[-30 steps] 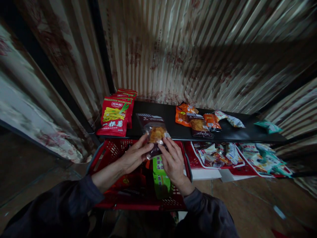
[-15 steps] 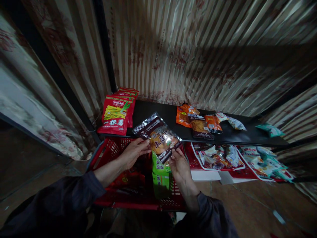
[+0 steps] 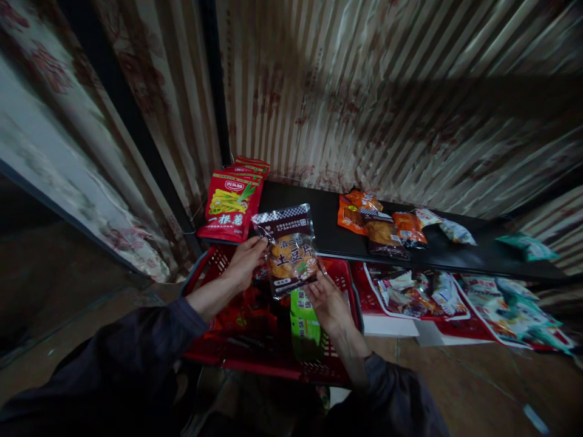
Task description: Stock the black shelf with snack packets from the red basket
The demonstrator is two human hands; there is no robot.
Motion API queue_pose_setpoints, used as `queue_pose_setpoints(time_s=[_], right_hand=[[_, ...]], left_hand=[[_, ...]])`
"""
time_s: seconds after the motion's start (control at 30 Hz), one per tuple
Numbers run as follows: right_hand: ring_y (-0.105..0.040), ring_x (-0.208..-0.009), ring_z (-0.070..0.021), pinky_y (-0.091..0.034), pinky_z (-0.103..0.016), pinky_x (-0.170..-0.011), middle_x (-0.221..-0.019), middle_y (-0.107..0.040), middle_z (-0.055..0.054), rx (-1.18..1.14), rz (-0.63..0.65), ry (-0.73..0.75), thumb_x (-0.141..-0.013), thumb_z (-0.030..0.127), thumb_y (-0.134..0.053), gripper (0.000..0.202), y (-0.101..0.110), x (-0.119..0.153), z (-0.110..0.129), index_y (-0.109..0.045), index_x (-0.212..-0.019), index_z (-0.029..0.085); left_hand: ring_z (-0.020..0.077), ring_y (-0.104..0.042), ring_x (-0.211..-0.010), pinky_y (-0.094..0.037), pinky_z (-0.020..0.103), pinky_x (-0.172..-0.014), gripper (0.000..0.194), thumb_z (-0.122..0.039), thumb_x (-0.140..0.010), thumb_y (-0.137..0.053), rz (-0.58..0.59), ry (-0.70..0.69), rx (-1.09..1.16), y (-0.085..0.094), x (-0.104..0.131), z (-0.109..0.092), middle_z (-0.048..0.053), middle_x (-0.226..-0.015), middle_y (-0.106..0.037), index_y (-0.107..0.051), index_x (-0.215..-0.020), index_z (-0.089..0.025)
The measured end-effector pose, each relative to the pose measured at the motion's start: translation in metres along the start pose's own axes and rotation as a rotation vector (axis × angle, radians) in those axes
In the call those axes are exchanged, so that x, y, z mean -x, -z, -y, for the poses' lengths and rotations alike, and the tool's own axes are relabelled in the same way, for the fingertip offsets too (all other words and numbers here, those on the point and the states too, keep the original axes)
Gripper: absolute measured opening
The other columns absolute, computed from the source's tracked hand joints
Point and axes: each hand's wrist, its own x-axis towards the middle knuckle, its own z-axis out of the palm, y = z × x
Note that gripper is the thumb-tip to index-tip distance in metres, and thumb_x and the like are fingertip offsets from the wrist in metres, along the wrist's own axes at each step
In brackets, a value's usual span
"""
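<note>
Between my two hands is a dark brown bag of potato chips (image 3: 291,252) with a checkered top edge, its printed front facing me. My left hand (image 3: 246,261) pinches its left edge. At the lower right corner, my right hand (image 3: 330,300) grips it between thumb and fingers. Below it stands a red plastic basket (image 3: 228,358) holding green snack packets (image 3: 305,331) and red ones that are hard to make out in the dark. Red snack bags (image 3: 232,206) stand upright at the left end of the black shelf (image 3: 291,203).
Farther right on the shelf lie another brown chip bag (image 3: 385,233), orange packets (image 3: 410,229), a white packet (image 3: 456,230) and a teal packet (image 3: 526,247). Beneath the shelf are red baskets of snacks (image 3: 416,294). A striped curtain (image 3: 364,109) hangs behind, beside a black post (image 3: 216,85).
The chip bag has turned from a slant to nearly upright, its print now level. Both hands still hold it. The whole view has shifted slightly, moving the shelf rightward.
</note>
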Motion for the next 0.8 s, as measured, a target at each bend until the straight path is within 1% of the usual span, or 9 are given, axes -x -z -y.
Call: queue_pose_setpoints(time_s=[0.1, 0.17, 0.27, 0.33, 0.43, 0.5, 0.6, 0.7, 0.8], right_hand=[[-0.070, -0.069, -0.0133, -0.056, -0.024, -0.061, -0.079, -0.077, 0.002, 0.054, 0.001, 0.011, -0.060, 0.033, -0.087, 0.029, 0.003, -0.006, 0.004, -0.070, -0.081, 0.023], [-0.070, -0.068, -0.0140, -0.055, -0.024, -0.058, -0.080, -0.077, 0.001, 0.103, 0.027, 0.023, -0.060, 0.035, -0.087, 0.030, 0.005, -0.008, 0.004, -0.071, -0.081, 0.022], [-0.070, -0.069, -0.0162, -0.056, -0.026, -0.058, -0.082, -0.078, -0.001, 0.149, 0.063, 0.031, -0.060, 0.038, -0.087, 0.033, 0.005, -0.008, 0.003, -0.072, -0.083, 0.021], [-0.070, -0.069, -0.0165, -0.056, -0.026, -0.057, -0.082, -0.078, -0.002, 0.143, 0.053, 0.033, -0.058, 0.038, -0.087, 0.034, 0.004, -0.007, 0.004, -0.073, -0.083, 0.020], [-0.070, -0.069, -0.0163, -0.056, -0.025, -0.058, -0.081, -0.078, -0.002, 0.115, 0.017, 0.052, -0.057, 0.035, -0.087, 0.031, 0.002, -0.005, 0.007, -0.074, -0.081, 0.019], [-0.071, -0.070, -0.0166, -0.057, -0.025, -0.058, -0.082, -0.078, -0.002, 0.099, 0.008, 0.067, -0.057, 0.035, -0.087, 0.031, 0.001, -0.005, 0.008, -0.074, -0.080, 0.019], [-0.072, -0.076, -0.0180, -0.058, -0.027, -0.061, -0.088, -0.078, -0.003, 0.085, 0.020, 0.074, -0.059, 0.036, -0.086, 0.032, 0.000, -0.005, 0.008, -0.075, -0.084, 0.019], [-0.072, -0.078, -0.0193, -0.059, -0.029, -0.064, -0.090, -0.078, -0.004, 0.085, 0.015, 0.078, -0.060, 0.037, -0.086, 0.033, 0.001, -0.006, 0.006, -0.075, -0.085, 0.019], [-0.072, -0.077, -0.0198, -0.059, -0.031, -0.066, -0.089, -0.078, -0.004, 0.092, 0.012, 0.080, -0.059, 0.037, -0.086, 0.034, 0.002, -0.005, 0.006, -0.075, -0.085, 0.019]], left_hand=[[0.0101, -0.054, -0.060, -0.040, 0.022, -0.059, 0.035, -0.045, -0.063, -0.079, 0.001, 0.001, -0.031, 0.000, -0.001, -0.002, -0.002, -0.069, -0.062, -0.060, -0.073, -0.017], [0.0108, -0.054, -0.061, -0.041, 0.023, -0.059, 0.034, -0.045, -0.063, -0.079, 0.010, -0.008, -0.052, 0.000, -0.002, -0.002, -0.002, -0.067, -0.062, -0.061, -0.071, -0.017], [0.0126, -0.056, -0.063, -0.042, 0.024, -0.061, 0.034, -0.045, -0.064, -0.079, 0.042, -0.023, -0.077, 0.000, -0.004, 0.000, -0.001, -0.066, -0.063, -0.063, -0.071, -0.017], [0.0137, -0.058, -0.066, -0.044, 0.025, -0.064, 0.034, -0.045, -0.063, -0.079, 0.078, -0.028, -0.071, 0.001, -0.004, 0.001, 0.000, -0.070, -0.065, -0.064, -0.073, -0.016], [0.0163, -0.062, -0.076, -0.047, 0.029, -0.074, 0.033, -0.039, -0.062, -0.081, 0.170, -0.016, -0.039, 0.001, -0.003, 0.001, 0.003, -0.078, -0.068, -0.066, -0.080, -0.015], [0.0174, -0.063, -0.079, -0.047, 0.030, -0.075, 0.033, -0.033, -0.060, -0.082, 0.203, 0.007, -0.051, 0.000, -0.002, 0.001, 0.004, -0.081, -0.069, -0.067, -0.083, -0.015], [0.0171, -0.062, -0.075, -0.045, 0.029, -0.070, 0.029, -0.028, -0.059, -0.080, 0.171, 0.055, -0.109, 0.001, -0.001, 0.003, 0.003, -0.078, -0.068, -0.066, -0.082, -0.015], [0.0167, -0.062, -0.074, -0.044, 0.027, -0.067, 0.026, -0.026, -0.059, -0.079, 0.141, 0.090, -0.150, 0.001, 0.001, 0.007, 0.003, -0.078, -0.068, -0.068, -0.080, -0.015], [0.0161, -0.062, -0.073, -0.044, 0.026, -0.065, 0.026, -0.027, -0.058, -0.079, 0.141, 0.081, -0.148, 0.003, 0.002, 0.009, 0.003, -0.078, -0.069, -0.068, -0.078, -0.015]])
